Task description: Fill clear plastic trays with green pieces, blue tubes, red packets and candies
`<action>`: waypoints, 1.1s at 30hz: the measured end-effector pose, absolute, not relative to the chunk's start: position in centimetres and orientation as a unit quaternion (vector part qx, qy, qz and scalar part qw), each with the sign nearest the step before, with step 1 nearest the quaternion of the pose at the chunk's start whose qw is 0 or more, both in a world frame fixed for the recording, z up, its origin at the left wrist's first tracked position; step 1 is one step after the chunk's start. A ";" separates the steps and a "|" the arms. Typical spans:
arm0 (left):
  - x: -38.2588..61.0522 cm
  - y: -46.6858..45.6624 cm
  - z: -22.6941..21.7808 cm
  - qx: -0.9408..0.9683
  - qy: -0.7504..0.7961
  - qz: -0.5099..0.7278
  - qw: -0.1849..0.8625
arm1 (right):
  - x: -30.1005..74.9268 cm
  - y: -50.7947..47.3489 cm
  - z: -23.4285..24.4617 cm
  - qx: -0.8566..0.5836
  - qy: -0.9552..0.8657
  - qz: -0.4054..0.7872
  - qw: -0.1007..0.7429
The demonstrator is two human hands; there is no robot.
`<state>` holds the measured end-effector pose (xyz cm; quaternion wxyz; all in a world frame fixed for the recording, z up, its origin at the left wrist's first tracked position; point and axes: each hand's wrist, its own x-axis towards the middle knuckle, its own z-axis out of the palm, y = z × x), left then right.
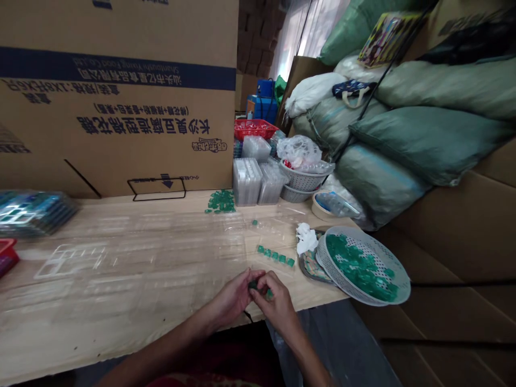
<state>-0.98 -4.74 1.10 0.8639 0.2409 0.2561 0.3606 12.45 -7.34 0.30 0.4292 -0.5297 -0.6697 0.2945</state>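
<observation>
At the table's front edge, my left hand (236, 294) and my right hand (277, 301) meet, fingers closed together. Pinched between them is a small dark green piece (253, 284), mostly covered by my fingers. Another bit of bright green (269, 293) shows under my right fingers. Just beyond my hands, a short row of green square pieces (274, 256) lies on clear plastic. To the right, a white perforated basket (328, 263) holds many loose green pieces (358, 263). It leans over a tray of light-coloured pieces (315, 267), with a crumpled white tissue (306, 238) beside it.
Clear plastic trays (161, 252) cover much of the table. Farther back are a green pile (221, 201), stacked clear boxes (246, 183), a grey basket (308, 180) and a large carton (121, 123). Packaged stacks (34, 214) lie left. Filled sacks (435, 140) crowd the right.
</observation>
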 end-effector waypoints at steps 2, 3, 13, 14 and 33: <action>-1.0 -4.9 1.1 0.259 0.272 0.362 0.853 | 12.4 -7.3 0.2 -0.526 -0.676 0.286 0.429; -1.0 -5.0 1.0 0.267 0.280 0.363 0.848 | 12.3 -7.3 0.1 -0.525 -0.678 0.284 0.429; -1.1 -4.9 1.3 0.297 0.292 0.364 0.833 | 12.0 -7.4 -0.4 -0.521 -0.669 0.297 0.439; -1.4 -4.8 1.3 0.306 0.304 0.356 0.829 | 12.1 -7.3 -0.4 -0.523 -0.661 0.305 0.442; -1.8 -5.4 -0.9 0.393 0.343 0.212 0.826 | 13.3 -12.7 -1.7 -0.538 -0.634 0.279 0.480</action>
